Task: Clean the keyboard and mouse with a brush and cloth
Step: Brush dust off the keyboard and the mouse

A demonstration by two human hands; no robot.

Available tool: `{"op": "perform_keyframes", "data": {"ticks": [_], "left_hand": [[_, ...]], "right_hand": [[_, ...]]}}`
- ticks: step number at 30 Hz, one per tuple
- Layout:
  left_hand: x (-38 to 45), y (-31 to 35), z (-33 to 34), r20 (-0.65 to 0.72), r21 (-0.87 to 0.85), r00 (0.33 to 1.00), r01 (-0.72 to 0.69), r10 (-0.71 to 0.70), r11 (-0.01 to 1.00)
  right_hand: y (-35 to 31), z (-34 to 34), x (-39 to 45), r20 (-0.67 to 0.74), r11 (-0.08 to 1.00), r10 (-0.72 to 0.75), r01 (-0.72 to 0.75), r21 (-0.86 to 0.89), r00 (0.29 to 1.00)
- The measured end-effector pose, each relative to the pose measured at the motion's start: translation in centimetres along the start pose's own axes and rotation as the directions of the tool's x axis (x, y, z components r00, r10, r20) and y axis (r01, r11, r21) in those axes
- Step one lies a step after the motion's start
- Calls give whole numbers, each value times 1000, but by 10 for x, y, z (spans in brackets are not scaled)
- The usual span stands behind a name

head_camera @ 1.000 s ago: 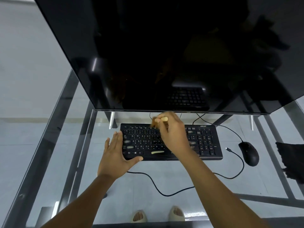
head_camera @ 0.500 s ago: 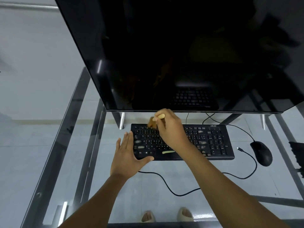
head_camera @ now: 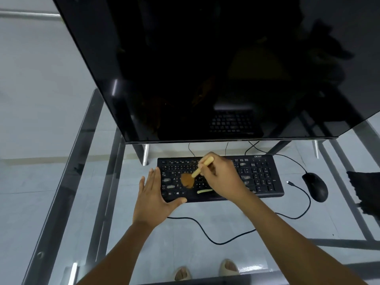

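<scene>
Since the earlier frame, the brush (head_camera: pixel 196 172) has come down from the top edge of the keyboard (head_camera: pixel 261 177) onto the left-middle keys, and its brown bristles, hidden behind the right hand (head_camera: pixel 221 177) before, now show splayed on the letter rows. Right-hand fingers (head_camera: pixel 207 169) are clamped on the pale handle, which slants up and away from the bristles. Just left of them, the left hand (head_camera: pixel 153 199) lies flat at the keyboard's left end, its fingers (head_camera: pixel 156 177) straight and close together along the end, thumb spread along the near edge, gripping nothing. A pale strip marks the space bar under the right-hand fingers. Well to the right of them, the mouse (head_camera: pixel 315 187) sits on the glass bench (head_camera: pixel 61 182), apart from the keyboard, its cable (head_camera: pixel 205 235) looping toward the near side. Farther right still, a dark cloth (head_camera: pixel 366 192) lies at the picture's edge. Beyond the fingers, a black monitor (head_camera: pixel 185 68) hangs over the keyboard's far edge. Through the glass, below the arms, two feet (head_camera: pixel 205 270) in sandals stand on the floor.
</scene>
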State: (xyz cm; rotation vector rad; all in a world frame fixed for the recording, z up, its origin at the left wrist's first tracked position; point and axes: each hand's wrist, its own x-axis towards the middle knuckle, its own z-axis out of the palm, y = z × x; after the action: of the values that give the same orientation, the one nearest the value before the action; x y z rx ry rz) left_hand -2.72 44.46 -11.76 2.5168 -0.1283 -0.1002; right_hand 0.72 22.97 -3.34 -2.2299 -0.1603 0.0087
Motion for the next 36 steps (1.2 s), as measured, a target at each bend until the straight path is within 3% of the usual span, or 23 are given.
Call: {"op": "perform_keyframes", "data": {"ticks": [3, 5, 7, 9, 11, 13, 15, 17, 19, 21, 23, 25, 27, 29, 31, 34, 36], "left_hand": [[2, -6, -6, 38, -34, 999, -23, 25, 999], [4, -3, -11, 8, 10, 997, -78, 78, 997], [8, 4, -15, -22, 79, 991, -131, 133, 988], [16, 23, -12, -6, 137, 978, -205, 208, 969], [24, 44, -6, 25, 193, 960, -280, 280, 941], [29, 64, 3, 78, 213, 943, -332, 322, 919], [28, 77, 15, 148, 192, 930, -362, 338, 912], [26, 85, 28, 201, 174, 916, -382, 347, 908], [26, 89, 39, 213, 153, 915, -377, 342, 913], [27, 91, 47, 232, 161, 915, -370, 330, 915], [27, 92, 52, 232, 174, 918, -365, 322, 915], [28, 95, 55, 233, 180, 919, -361, 317, 915], [28, 100, 58, 224, 188, 926, -347, 304, 919], [30, 105, 61, 200, 201, 933, -337, 298, 920], [32, 109, 64, 169, 207, 942, -323, 291, 924], [36, 122, 73, 169, 196, 940, -326, 295, 925], [37, 128, 75, 162, 192, 938, -333, 305, 923]], "right_hand": [[13, -19, -4, -249, 1000, 12, -13, 1, 968], [19, -32, -3, -206, 992, 115, -103, 69, 972], [23, -39, -5, -114, 990, 142, -141, 19, 983], [28, -47, -7, -256, 991, 111, -127, -47, 960], [34, -56, -10, -352, 987, 157, -160, 23, 923], [35, -59, -12, -243, 970, 235, -213, 114, 941], [37, -59, -15, -154, 973, 231, -229, 33, 961], [41, -64, -19, -283, 976, 203, -216, -19, 938], [44, -73, -22, -361, 976, 217, -209, 60, 907], [45, -79, -25, -213, 955, 283, -253, 157, 935], [46, -78, -28, -40, 959, 277, -274, 75, 960], [52, -79, -31, -153, 972, 227, -234, -25, 962], [58, -83, -31, -322, 975, 222, -217, 52, 920], [61, -88, -27, -297, 961, 271, -238, 143, 916], [62, -91, -23, -231, 965, 261, -251, 73, 937], [69, -107, -20, -380, 977, 210, -204, 57, 901], [74, -114, -20, -384, 970, 242, -219, 105, 891]]}}
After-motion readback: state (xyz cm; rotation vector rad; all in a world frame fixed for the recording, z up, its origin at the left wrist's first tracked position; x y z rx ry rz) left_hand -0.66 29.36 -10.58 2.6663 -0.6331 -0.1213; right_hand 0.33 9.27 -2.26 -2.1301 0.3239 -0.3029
